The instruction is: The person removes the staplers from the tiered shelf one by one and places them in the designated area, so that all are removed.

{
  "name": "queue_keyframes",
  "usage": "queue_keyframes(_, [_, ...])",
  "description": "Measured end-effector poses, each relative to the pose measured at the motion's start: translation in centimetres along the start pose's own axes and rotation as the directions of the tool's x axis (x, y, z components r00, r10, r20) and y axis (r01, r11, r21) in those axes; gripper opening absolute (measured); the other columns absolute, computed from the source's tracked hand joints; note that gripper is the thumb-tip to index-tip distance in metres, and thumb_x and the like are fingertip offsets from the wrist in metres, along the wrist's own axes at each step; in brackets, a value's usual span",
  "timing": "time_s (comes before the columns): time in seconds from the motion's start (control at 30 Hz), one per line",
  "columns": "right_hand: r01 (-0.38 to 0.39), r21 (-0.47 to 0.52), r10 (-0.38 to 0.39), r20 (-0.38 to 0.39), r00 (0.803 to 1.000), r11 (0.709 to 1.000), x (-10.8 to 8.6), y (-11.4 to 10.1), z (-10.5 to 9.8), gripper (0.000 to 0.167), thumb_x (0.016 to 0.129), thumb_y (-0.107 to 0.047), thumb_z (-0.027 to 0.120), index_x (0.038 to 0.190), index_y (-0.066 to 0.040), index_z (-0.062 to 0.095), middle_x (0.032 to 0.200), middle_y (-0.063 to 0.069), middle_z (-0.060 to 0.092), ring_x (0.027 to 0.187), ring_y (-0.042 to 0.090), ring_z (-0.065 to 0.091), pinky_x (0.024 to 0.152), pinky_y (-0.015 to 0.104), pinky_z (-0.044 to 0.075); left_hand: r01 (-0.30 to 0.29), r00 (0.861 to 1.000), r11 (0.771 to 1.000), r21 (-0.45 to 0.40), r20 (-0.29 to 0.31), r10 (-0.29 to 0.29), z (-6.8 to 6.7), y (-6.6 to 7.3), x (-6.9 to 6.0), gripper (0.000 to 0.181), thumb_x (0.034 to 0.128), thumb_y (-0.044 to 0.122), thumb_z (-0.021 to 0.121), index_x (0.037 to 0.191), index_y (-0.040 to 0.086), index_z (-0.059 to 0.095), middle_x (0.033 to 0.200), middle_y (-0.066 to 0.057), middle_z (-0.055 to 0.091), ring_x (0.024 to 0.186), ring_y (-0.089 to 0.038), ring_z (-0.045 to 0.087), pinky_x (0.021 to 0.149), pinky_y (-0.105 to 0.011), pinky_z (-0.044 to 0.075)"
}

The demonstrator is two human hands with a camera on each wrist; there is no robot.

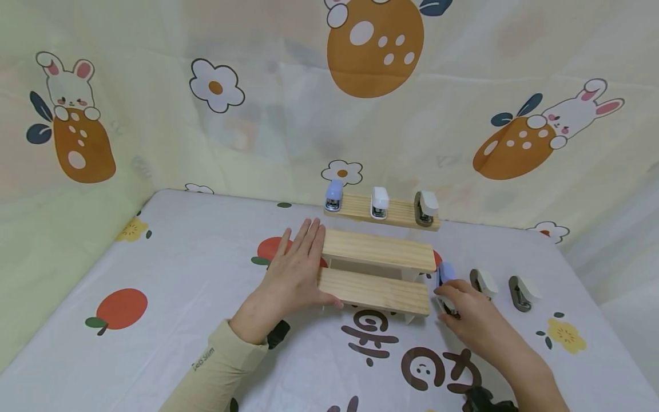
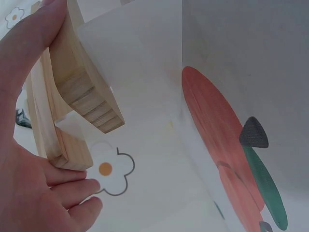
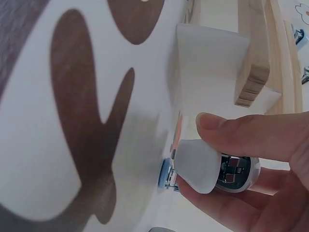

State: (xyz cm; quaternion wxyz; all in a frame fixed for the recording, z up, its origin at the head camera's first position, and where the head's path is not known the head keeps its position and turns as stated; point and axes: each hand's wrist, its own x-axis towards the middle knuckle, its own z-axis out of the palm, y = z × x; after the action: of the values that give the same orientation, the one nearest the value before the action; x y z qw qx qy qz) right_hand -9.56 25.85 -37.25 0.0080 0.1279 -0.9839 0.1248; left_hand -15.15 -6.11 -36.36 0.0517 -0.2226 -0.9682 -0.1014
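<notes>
A rack of three wooden boards, the front one (image 1: 376, 290) and middle one (image 1: 378, 250) on pale supports, stands mid-table. My left hand (image 1: 296, 274) rests against its left end, fingers straight, thumb on the front board. Beside the right end, my right hand (image 1: 476, 315) pinches a small white stapler (image 3: 198, 166) between thumb and fingers; the hand partly hides it in the head view. Just beyond is a blue stapler (image 1: 445, 271) on the table. On the back board (image 1: 355, 206) stand a blue stapler (image 1: 333, 195), a white stapler (image 1: 379, 202) and a grey-and-white stapler (image 1: 425, 208).
To the right of my right hand, two more grey-and-white staplers, a nearer-to-hand stapler (image 1: 484, 282) and an outer stapler (image 1: 523, 293), sit on the printed tablecloth (image 1: 195, 257). A patterned curtain (image 1: 278, 126) hangs behind the table.
</notes>
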Motion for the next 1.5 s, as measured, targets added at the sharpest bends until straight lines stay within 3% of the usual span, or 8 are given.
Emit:
queue_keyframes(0.5, [0.056, -0.028, -0.058, -0.071, 0.996, 0.998, -0.2, -0.1, 0.7, 0.037, 0.073, 0.003, 0.082, 0.107, 0.003, 0.067, 0.112, 0.020, 0.062, 0.102, 0.037, 0.065, 0.082, 0.049, 0.058, 0.008, 1.000, 1.000, -0.004, 0.024, -0.008, -0.1, 0.0, 0.0, 0.144, 0.0567, 0.075, 0.080, 0.158, 0.001, 0.012, 0.167, -0.013, 0.011, 0.156, -0.027, 0.007, 0.126, -0.051, 0.006])
queue_keyframes(0.97, [-0.005, -0.042, 0.006, 0.023, 1.000, 0.999, -0.1, -0.7, 0.7, 0.042, 0.071, 0.002, 0.083, 0.110, 0.004, 0.066, 0.114, 0.021, 0.059, 0.099, 0.035, 0.065, 0.078, 0.046, 0.059, 0.012, 1.000, 1.000, -0.010, 0.023, -0.012, -0.1, -0.1, -0.1, 0.143, 0.0568, 0.075, 0.081, 0.158, 0.001, 0.012, 0.167, -0.013, 0.011, 0.156, -0.027, 0.007, 0.126, -0.052, 0.007])
queue_keyframes(1.23, [-0.048, -0.054, 0.052, 0.074, 0.996, 0.997, -0.4, -1.0, -0.6, 0.046, 0.077, -0.008, 0.082, 0.119, -0.003, 0.065, 0.128, 0.021, 0.056, 0.105, 0.037, 0.065, 0.074, 0.050, 0.058, 0.009, 1.000, 1.000, -0.016, 0.018, -0.009, -0.2, -0.1, -0.1, 0.144, 0.0564, 0.074, 0.082, 0.158, 0.000, 0.012, 0.167, -0.014, 0.012, 0.156, -0.026, 0.007, 0.126, -0.051, 0.007])
queue_keyframes(1.5, [0.012, -0.043, -0.014, -0.054, 0.998, 0.999, -0.5, -1.0, -2.5, 0.042, 0.083, -0.012, 0.078, 0.121, -0.002, 0.064, 0.129, 0.020, 0.056, 0.110, 0.040, 0.063, 0.082, 0.054, 0.057, -0.002, 1.000, 1.000, -0.018, 0.005, 0.002, 0.0, 0.0, -0.1, 0.143, 0.0564, 0.074, 0.082, 0.158, 0.000, 0.012, 0.167, -0.014, 0.013, 0.156, -0.026, 0.008, 0.126, -0.051, 0.008])
